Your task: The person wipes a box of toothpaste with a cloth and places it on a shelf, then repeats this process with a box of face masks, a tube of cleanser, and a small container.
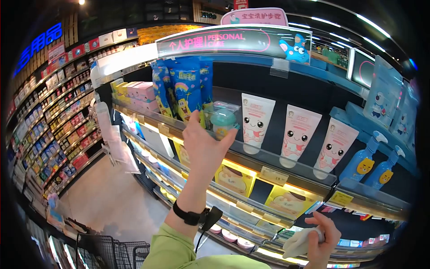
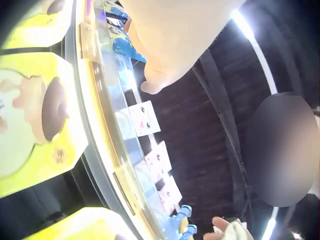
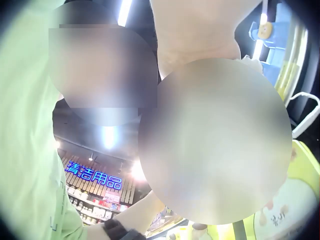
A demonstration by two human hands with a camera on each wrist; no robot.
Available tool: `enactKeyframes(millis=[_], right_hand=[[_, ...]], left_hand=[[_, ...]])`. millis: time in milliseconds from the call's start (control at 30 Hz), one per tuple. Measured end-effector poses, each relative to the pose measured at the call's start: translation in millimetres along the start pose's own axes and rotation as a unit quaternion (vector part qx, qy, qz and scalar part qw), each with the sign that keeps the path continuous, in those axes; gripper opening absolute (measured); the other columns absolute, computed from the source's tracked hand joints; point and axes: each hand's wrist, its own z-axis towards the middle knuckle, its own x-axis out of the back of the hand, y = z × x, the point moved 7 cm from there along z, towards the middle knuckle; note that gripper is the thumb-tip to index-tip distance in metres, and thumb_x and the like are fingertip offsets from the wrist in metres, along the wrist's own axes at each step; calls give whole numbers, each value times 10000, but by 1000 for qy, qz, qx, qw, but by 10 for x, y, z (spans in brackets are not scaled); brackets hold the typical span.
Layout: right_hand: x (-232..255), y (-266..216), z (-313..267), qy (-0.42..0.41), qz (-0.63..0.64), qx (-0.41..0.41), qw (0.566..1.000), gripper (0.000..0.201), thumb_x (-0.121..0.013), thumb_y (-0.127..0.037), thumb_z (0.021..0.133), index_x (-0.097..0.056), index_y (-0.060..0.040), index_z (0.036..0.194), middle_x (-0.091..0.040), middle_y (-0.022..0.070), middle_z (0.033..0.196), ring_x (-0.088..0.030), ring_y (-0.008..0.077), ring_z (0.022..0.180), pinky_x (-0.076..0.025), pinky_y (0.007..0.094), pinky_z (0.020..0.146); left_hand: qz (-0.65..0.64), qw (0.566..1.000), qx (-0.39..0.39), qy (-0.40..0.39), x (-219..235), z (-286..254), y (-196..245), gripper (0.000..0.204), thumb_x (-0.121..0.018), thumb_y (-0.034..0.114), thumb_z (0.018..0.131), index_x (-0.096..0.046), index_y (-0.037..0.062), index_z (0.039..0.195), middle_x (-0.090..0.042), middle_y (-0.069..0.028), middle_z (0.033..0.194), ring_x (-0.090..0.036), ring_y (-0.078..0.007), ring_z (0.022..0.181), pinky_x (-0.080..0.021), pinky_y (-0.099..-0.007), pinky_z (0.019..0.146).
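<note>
My left hand (image 1: 204, 143) reaches up to the top shelf, thumb and forefinger spread apart. Between them, in the head view, shows a small container with a teal lid (image 1: 222, 117) and clear packaging; the thumb overlaps its lower right side. Just beyond the forefinger stand blue bags (image 1: 184, 83) with a cartoon print. In the left wrist view the thumb sticks out from the hand (image 2: 167, 45), and the other fingers are mostly hidden. Low at the right, my right hand (image 1: 326, 237) grips a crumpled white cloth-like bundle (image 1: 298, 243). A blur covers most of it in the right wrist view.
White and pink tubes (image 1: 299, 134) stand upside down along the shelf, then blue spray bottles (image 1: 360, 157). A clear lip edges the shelf front. Yellow boxes (image 1: 235, 179) sit on the shelf below. A black wire cart (image 1: 105, 251) is at the lower left.
</note>
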Motion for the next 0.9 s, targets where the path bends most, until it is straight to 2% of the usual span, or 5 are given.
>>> enactKeyframes(millis=[67,100,367,567,900], right_hand=[[-50,130,-58,-59,27,-89,994,418,-553,-230,901,-560,10,1244,-590,189,1185,-585,227,959,-452,315,809],[-35,-25,7,10,47,-1,999,406,-577,-269,892,-604,36,1158,-633,115,923,-541,131,724,-409,242,628],[-4,-255,-107,-23,94,13,995,373,-591,-300,844,-613,43,991,-542,108,806,-522,206,728,-392,310,656],[-65,-183,-245,15,102,53,993,271,-613,-234,823,-588,19,916,-511,101,792,-483,206,713,-367,313,646],[-1010,149,-299,-33,258,-299,918,400,-557,-60,886,-473,19,1269,-576,107,1206,-567,190,1044,-445,288,891]], left_hand=[[12,999,9,-30,-69,28,2,959,-823,394,633,-352,-61,1333,-503,-247,1195,-450,-371,1136,-370,-462,943],[32,998,26,-37,-81,46,-9,971,-825,400,628,-346,-57,1337,-514,-240,1188,-452,-370,1134,-366,-468,939],[101,988,77,-90,-213,187,-58,924,-809,383,637,-381,-34,1342,-575,-176,1134,-482,-334,1125,-364,-433,968],[-146,983,40,104,116,121,-28,818,-845,188,618,-435,-7,1298,-494,-152,1199,-449,-285,1133,-370,-397,965],[-268,959,-67,55,1082,-498,-382,861,-835,44,573,-382,2,1304,-431,-107,1229,-467,-227,1136,-398,-368,964]])
